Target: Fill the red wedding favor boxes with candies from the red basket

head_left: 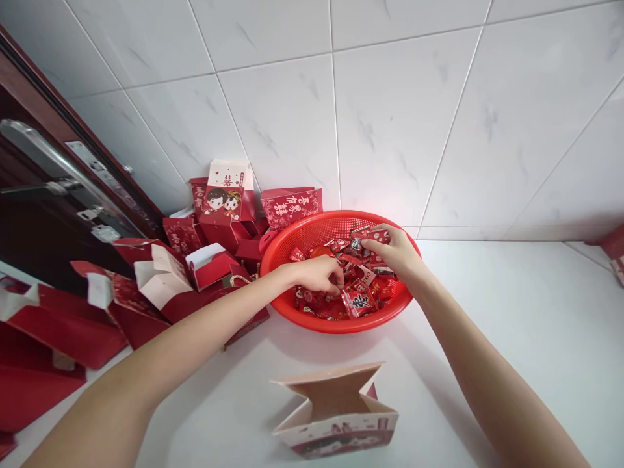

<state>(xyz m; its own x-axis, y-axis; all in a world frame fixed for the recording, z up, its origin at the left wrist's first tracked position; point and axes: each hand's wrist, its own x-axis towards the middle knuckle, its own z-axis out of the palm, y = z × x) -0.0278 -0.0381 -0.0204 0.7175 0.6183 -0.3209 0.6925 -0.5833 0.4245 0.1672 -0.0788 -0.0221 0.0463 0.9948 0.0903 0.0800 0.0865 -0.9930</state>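
Note:
A red plastic basket (341,325) holds many small red-wrapped candies (336,250). My left hand (319,275) is inside it, fingers curled in a pinch at the corner of a red candy packet (359,302) with a black character. Over the right side of the basket, my right hand (397,252) grips a red dotted candy packet (377,237) between thumb and fingers. A dark, shiny wrapped candy (355,244) lies at its thumb tip. Nearer to me, an open paper gift box (341,429) with a cartoon print stands upright, its top gaping.
Several red gift boxes (180,305) crowd the left side, some with open flaps. More boxes (229,201) stand against the tiled wall (283,117). A dark door (43,169) with a metal handle is at far left. Another red item (611,247) sits at the right edge.

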